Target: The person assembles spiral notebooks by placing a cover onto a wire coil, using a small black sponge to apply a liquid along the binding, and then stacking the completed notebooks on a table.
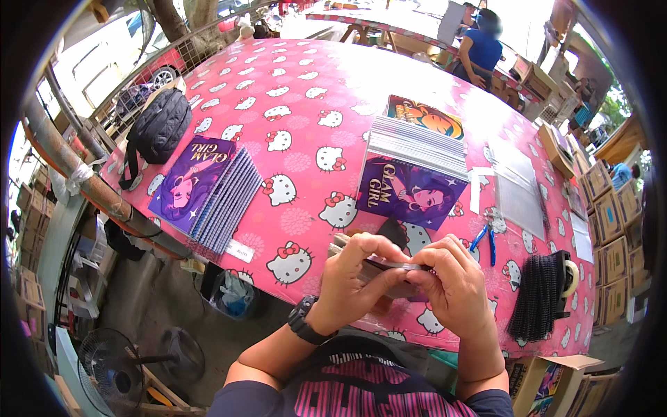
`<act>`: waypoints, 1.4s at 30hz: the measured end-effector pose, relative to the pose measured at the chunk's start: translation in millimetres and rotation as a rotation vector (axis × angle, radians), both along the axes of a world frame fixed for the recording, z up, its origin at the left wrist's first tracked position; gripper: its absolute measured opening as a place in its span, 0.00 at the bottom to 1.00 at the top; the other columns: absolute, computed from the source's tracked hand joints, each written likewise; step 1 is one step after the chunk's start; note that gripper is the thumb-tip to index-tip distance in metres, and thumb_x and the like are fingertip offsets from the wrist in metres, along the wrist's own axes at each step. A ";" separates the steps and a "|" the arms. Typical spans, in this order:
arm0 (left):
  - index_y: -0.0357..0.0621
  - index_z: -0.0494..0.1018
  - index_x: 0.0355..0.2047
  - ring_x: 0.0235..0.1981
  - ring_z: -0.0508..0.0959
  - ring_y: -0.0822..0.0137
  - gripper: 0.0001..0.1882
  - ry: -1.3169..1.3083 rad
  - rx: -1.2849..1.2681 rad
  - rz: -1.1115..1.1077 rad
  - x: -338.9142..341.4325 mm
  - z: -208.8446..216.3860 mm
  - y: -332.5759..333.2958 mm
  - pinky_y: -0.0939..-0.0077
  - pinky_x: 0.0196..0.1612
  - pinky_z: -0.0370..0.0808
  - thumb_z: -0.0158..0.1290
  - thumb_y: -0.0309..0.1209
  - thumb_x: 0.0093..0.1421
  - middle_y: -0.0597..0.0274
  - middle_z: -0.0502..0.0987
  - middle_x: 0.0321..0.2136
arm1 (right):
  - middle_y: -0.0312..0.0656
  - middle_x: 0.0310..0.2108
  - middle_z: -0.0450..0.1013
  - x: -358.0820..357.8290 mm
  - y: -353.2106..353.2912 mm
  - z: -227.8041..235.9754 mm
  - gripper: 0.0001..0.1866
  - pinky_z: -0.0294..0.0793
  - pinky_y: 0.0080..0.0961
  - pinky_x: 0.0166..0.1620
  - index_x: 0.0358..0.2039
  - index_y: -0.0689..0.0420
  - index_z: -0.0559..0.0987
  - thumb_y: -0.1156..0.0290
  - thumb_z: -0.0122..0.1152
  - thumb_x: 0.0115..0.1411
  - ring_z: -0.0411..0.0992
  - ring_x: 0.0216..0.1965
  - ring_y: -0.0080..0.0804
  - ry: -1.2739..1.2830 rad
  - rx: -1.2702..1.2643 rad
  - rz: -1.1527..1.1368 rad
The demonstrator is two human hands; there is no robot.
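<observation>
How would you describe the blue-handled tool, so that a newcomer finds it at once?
Start at the pink patterned table. Just beyond the right hand, slightly to its right, lies a small V-shaped hand tool. Its bright blue handles set it apart from the black coils nearby.

A dark short-sleeved shirt [326, 365] with pink-striped graphics [361, 403] at six o'clock; a chunky black wristwatch [303, 322] on the left.
</observation>
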State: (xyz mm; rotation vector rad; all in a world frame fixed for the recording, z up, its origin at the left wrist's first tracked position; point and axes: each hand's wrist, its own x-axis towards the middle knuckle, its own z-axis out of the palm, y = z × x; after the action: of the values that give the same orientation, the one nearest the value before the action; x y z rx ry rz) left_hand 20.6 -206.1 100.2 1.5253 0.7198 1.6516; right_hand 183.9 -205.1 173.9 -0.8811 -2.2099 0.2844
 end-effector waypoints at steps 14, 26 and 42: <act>0.36 0.72 0.40 0.34 0.74 0.70 0.12 0.049 -0.031 0.969 -171.9 9.0 26.1 0.74 0.38 0.71 0.46 0.33 0.67 0.59 0.75 0.33 | 0.45 0.51 0.71 41.8 60.1 12.3 0.21 0.65 0.33 0.54 0.53 0.56 0.72 0.61 0.57 0.62 0.68 0.53 0.35 0.410 0.103 -0.353; 0.37 0.72 0.48 0.46 0.75 0.52 0.16 0.702 -0.136 1.556 -376.8 -76.7 14.9 0.65 0.50 0.69 0.44 0.34 0.67 0.48 0.75 0.45 | 0.38 0.40 0.73 45.3 167.3 -87.8 0.17 0.64 0.36 0.48 0.40 0.54 0.78 0.70 0.67 0.48 0.68 0.47 0.37 -0.188 0.301 -0.508; 0.34 0.67 0.53 0.54 0.69 0.55 0.24 0.654 0.229 1.407 -296.0 -10.1 27.2 0.60 0.58 0.63 0.53 0.39 0.63 0.50 0.70 0.52 | 0.43 0.29 0.74 30.3 49.5 26.1 0.12 0.72 0.27 0.34 0.32 0.61 0.76 0.81 0.67 0.46 0.73 0.29 0.36 0.141 0.129 -0.304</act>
State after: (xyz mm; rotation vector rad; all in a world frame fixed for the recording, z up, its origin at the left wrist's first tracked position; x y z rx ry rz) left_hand -275.4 -178.9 90.1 1.8401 2.4202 2.1427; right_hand 214.2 -155.6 199.9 -1.0743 -1.9098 0.0559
